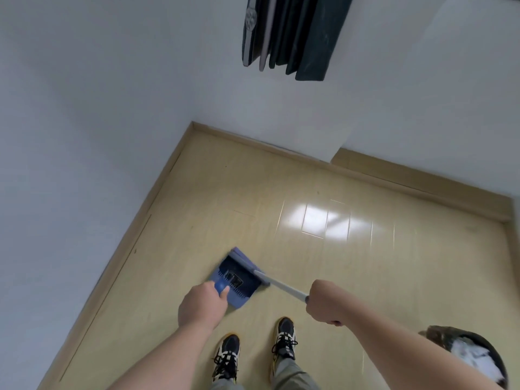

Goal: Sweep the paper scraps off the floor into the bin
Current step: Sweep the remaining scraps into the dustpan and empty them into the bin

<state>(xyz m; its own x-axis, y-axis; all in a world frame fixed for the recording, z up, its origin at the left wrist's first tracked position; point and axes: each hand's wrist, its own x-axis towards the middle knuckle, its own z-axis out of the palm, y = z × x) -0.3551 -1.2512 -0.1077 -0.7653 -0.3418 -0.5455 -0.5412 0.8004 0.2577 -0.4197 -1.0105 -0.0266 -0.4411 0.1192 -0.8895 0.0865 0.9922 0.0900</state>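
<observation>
Left hand (201, 306): our fingers curl round the dustpan (219, 275) handle, pinning its lip to the floor (309, 263), 7 o'clock.
Right hand (327, 304): fist wraps the broom (281, 285) shaft so bristles meet the pan's mouth.
Paper scraps (467, 353): white, in the bin (434, 333), 4 o'clock.

I see a pale wood-look plank floor (323, 220), glossy under glare; a blue plastic dustpan (225, 277), smooth; a silver metal broom handle (281, 285); matt white walls (98, 108).
</observation>
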